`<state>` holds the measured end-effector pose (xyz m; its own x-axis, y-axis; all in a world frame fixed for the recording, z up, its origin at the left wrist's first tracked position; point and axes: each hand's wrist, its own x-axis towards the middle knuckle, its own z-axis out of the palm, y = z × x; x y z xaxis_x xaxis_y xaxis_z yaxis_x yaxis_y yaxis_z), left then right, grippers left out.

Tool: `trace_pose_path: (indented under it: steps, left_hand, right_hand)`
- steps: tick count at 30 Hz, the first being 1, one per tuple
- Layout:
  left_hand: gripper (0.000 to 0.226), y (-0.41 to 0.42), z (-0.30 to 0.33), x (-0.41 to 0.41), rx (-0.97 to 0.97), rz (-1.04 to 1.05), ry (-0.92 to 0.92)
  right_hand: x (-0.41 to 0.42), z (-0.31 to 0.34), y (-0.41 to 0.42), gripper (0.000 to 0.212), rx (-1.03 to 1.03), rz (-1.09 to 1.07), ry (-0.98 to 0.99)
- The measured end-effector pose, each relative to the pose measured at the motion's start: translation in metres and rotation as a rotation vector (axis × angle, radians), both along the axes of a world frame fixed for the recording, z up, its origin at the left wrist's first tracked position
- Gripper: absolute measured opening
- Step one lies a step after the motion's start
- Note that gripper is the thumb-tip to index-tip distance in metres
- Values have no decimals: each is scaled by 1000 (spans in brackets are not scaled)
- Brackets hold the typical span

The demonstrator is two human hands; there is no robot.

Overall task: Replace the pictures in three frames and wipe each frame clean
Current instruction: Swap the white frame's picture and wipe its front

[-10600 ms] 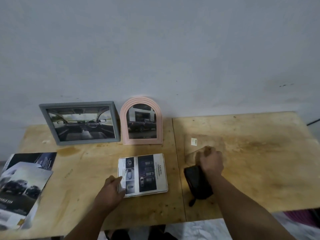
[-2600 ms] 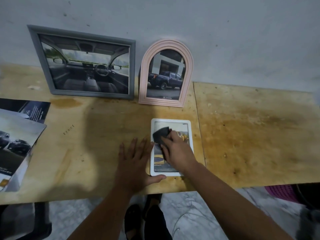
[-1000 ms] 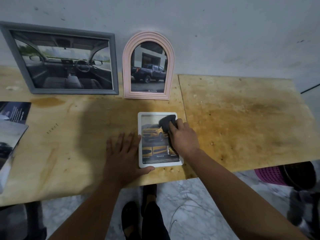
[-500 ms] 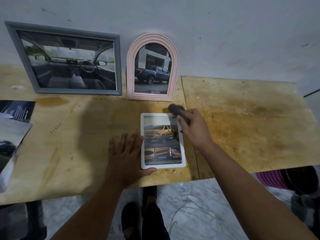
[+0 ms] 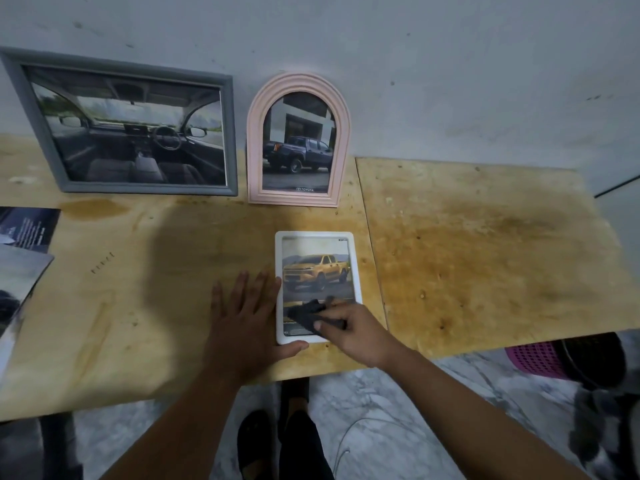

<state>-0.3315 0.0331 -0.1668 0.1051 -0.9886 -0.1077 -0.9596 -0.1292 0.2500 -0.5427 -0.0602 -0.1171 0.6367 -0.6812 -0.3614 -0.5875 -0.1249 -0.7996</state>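
1. Since half a second earlier, the cloth (image 5: pixel 310 315) had moved from the white frame's (image 5: pixel 317 235) top corner down to its lower glass.
2. The right hand (image 5: pixel 353 332) pinched the cloth, presumably wiping.
3. The left hand (image 5: pixel 247 318) lay flat, fingers spread, bracing the frame flat on the table (image 5: pixel 485 254).
4. The grey frame (image 5: pixel 228 133) and pink frame (image 5: pixel 341 133) leaned against the wall.

Our two forearms come into view bare, with no sleeve, watch or bracelet above either wrist. The left hand (image 5: pixel 242 327) and right hand (image 5: pixel 353 336) wear no gloves, and we see no rings on the fingers (image 5: pixel 239 289). Far below the fingertips, our feet sit in dark footwear (image 5: pixel 256 441) (sandals or slippers, too dim to tell).
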Motion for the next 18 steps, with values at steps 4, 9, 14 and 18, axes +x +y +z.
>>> trace_pose_path:
  steps: [4, 9, 14, 18]
  left_hand:
    - [124, 0, 0, 1, 9, 2, 4]
    - [124, 0, -3, 0, 0, 7, 13]
    - [125, -1, -7, 1, 13, 13, -2]
    - [126, -1, -7, 1, 24, 18, 11]
  right_hand:
    - [8, 10, -44, 12, -170, -464, -121]
    - [51, -18, -63, 31, -615, -264, 291]
    - [92, -43, -45, 29, -695, 7, 339]
    - [68, -22, -75, 43, -780, 219, 549]
